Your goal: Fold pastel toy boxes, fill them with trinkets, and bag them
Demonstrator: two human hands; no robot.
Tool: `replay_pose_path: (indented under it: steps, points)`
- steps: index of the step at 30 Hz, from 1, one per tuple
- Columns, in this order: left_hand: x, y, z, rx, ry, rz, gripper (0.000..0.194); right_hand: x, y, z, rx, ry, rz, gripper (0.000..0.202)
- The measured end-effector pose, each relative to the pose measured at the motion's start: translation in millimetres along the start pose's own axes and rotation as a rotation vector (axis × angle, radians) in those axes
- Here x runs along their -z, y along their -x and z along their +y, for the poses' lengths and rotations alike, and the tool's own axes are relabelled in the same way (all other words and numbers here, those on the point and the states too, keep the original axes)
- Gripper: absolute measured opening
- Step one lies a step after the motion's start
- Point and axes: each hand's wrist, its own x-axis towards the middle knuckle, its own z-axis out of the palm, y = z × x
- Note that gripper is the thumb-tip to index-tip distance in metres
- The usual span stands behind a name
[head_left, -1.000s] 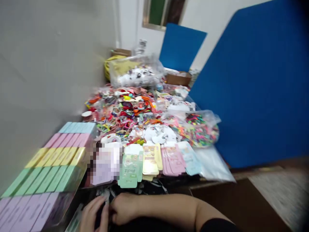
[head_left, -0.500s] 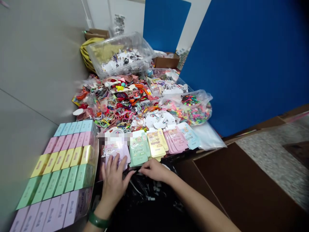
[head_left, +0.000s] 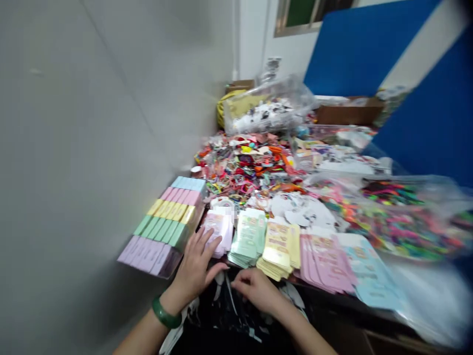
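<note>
My left hand (head_left: 197, 261), fingers spread, lies over the lower part of a stack of flat purple printed cartons (head_left: 218, 229). A green bangle (head_left: 167, 313) is on that wrist. My right hand (head_left: 256, 292) is curled, thumb and fingertips pinched together, just in front of the table edge. Whatever it may hold is too small to make out. Closest to it are a stack of green cartons (head_left: 249, 236) and a stack of yellow cartons (head_left: 279, 246). Pink cartons (head_left: 327, 261) and blue cartons (head_left: 371, 271) lie fanned out farther right.
Upright boxes (head_left: 157, 229) in coloured rows stand at left beside a grey wall (head_left: 92, 148). Behind the cartons spreads a heap of small colourful items (head_left: 254, 162). A clear bin (head_left: 266, 106) sits at the back, a plastic bag of bright pieces (head_left: 402, 212) at right. Blue panels (head_left: 362, 49) rise behind.
The view has turned left, so the table's contents appear farther right and more grey wall shows. Both hands keep nearly the same pose, the left still on the purple cartons.
</note>
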Motion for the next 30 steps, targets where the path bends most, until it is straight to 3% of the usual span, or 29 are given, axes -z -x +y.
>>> replay_pose_path:
  steps: [3, 6, 9, 12, 16, 22, 27, 30]
  points:
    - [48.6, 15.8, -0.6, 0.229, -0.03, 0.216, 0.044, -27.9, -11.1, -13.3, -0.041, -0.224, -0.149, 0.03]
    - [74.4, 55.2, -5.8, 0.645, 0.034, 0.48, 0.036, -68.6, -28.9, -35.0, -0.082, -0.375, -0.181, 0.053]
    - [68.9, 99.2, -10.4, 1.102, 0.383, 0.734, 0.042, -109.8, -46.1, -56.3, -0.135, -0.496, -0.152, 0.081]
    - [50.6, 122.8, -19.0, 1.391, 0.741, 0.874, 0.049, -141.9, -59.0, -70.8, -0.14, -0.612, -0.086, 0.079]
    - [41.0, 119.1, -40.1, 1.501, 1.049, 0.832, 0.049, -165.5, -67.2, -80.0, -0.089, -0.688, 0.014, 0.071]
    - [46.3, 104.6, -65.6, 1.425, 1.386, 0.769, 0.042, -177.3, -78.6, -89.7, -0.01, -0.727, 0.13, 0.084]
    - [41.1, 108.4, -71.6, 1.452, 1.506, 0.827, 0.042, -181.9, -84.0, -87.1, 0.052, -0.733, 0.185, 0.083]
    - [38.6, 112.3, -67.9, 1.464, 1.567, 0.874, 0.04, -179.4, -76.1, -80.4, 0.049, -0.743, 0.152, 0.088]
